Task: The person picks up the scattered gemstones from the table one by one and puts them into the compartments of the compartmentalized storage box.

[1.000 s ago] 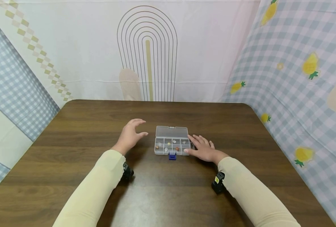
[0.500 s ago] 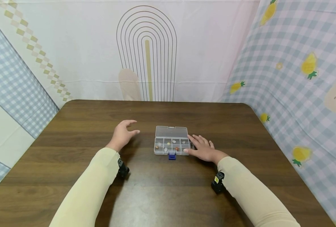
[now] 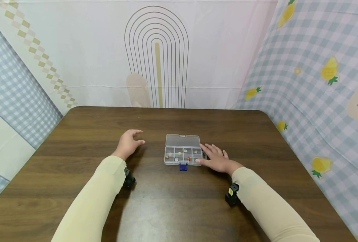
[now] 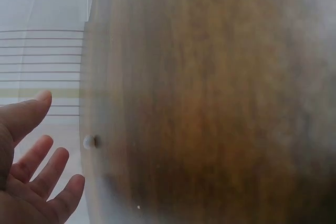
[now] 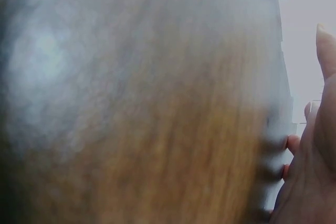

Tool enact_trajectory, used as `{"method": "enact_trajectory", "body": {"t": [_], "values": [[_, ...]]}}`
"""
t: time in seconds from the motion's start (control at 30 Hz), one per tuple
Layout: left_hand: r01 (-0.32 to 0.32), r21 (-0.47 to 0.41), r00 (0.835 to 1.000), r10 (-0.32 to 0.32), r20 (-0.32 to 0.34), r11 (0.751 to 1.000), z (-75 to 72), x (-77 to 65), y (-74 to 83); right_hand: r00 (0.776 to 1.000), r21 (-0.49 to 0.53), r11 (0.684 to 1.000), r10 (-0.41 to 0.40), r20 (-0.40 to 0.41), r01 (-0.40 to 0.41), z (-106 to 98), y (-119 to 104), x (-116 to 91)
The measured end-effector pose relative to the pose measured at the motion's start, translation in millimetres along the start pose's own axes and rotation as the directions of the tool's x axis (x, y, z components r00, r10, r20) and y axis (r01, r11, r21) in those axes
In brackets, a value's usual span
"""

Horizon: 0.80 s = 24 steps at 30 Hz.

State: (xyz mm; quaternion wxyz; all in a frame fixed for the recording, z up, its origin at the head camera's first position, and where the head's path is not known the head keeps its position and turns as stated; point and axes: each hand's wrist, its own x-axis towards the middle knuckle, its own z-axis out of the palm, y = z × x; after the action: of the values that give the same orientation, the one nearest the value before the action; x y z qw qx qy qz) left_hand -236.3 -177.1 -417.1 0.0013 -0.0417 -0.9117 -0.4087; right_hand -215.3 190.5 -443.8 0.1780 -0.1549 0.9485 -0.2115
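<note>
A clear plastic compartment box (image 3: pixel 183 155) lies on the table with its lid (image 3: pixel 182 140) folded back and a blue latch (image 3: pixel 183 166) at the front. Several small white, yellowish and orange-brown pieces sit in its compartments. My right hand (image 3: pixel 216 158) rests at the box's right side, fingers spread, thumb over the front right corner. To the left of the box, my left hand (image 3: pixel 127 143) hovers apart from it with thumb and fingers parted, holding nothing. In the left wrist view, a small whitish round thing (image 4: pixel 89 141) shows beyond the left fingertips.
The brown wooden table (image 3: pixel 179 208) reaches back to a white cloth (image 3: pixel 215 50) with an arch pattern. A blue checked cloth (image 3: pixel 312 111) with pineapples hangs along the right. Black wrist cameras (image 3: pixel 129 178) sit under both sleeves.
My left hand has moved left, away from the box, and slightly down in the head view. My right hand and the box have stayed in place.
</note>
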Motion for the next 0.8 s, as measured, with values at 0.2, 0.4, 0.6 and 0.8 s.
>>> {"method": "enact_trajectory", "body": {"t": [0.2,0.4,0.6,0.8], "values": [[0.009,0.003,0.999,-0.009,0.032,1.000,-1.8,2.0,-6.4,1.000,0.000,1.000,0.005,0.003,-0.005,-1,0,0],[-0.013,0.037,0.999,0.011,0.051,0.999,-2.7,4.0,-11.2,1.000,-0.007,1.000,0.006,0.009,-0.006,-2,-4,-2],[-0.019,0.053,0.998,0.016,0.054,0.998,-3.6,4.6,-12.9,1.000,-0.013,1.000,0.010,0.008,-0.010,-2,-4,-2],[-0.027,0.062,0.998,0.023,0.052,0.998,-4.1,4.9,-16.8,1.000,-0.012,1.000,0.018,0.006,-0.018,0,0,1]]}}
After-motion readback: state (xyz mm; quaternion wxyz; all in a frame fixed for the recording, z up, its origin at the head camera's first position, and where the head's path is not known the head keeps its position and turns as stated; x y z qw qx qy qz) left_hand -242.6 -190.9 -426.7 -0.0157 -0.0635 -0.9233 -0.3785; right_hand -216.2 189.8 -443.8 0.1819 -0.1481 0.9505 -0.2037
